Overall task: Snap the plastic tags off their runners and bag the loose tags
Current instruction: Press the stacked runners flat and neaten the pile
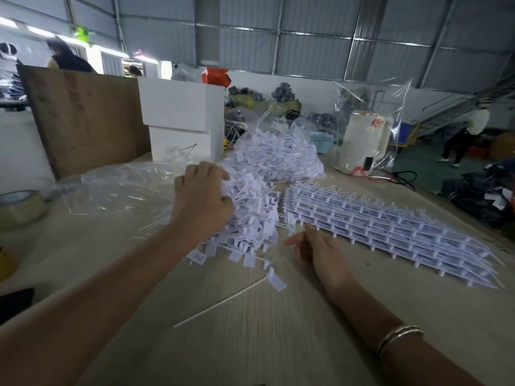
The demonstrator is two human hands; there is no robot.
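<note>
My left hand [202, 190] has its grip curled into the heap of loose tags [250, 213] mid-bench [264, 344]. My right hand [320, 252] rests beside it, fingers relaxed and holding nothing, just short of the stack of uncut runners [390, 229]. Bare wood lies in front of me (one stray tag [276, 281] there). An open clear bag [117, 188] sprawls left; another bag [281, 154], behind, holds tags.
</note>
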